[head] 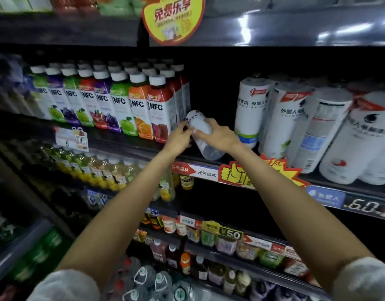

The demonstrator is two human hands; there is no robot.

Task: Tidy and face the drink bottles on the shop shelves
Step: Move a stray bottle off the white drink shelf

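A white-labelled bottle lies tilted in the dark gap of the middle shelf, its base toward the shelf's front edge. My right hand grips it around the middle. My left hand touches its upper part with bent fingers. Left of the gap stands a row of NFC juice bottles with white caps, labels facing out. Right of it stand large white bottles, several leaning.
A round yellow promo sign hangs above. Price strips and a thumbs-up tag line the shelf edge. Lower shelves hold yellow fruit drinks, small bottles and water bottles at the bottom.
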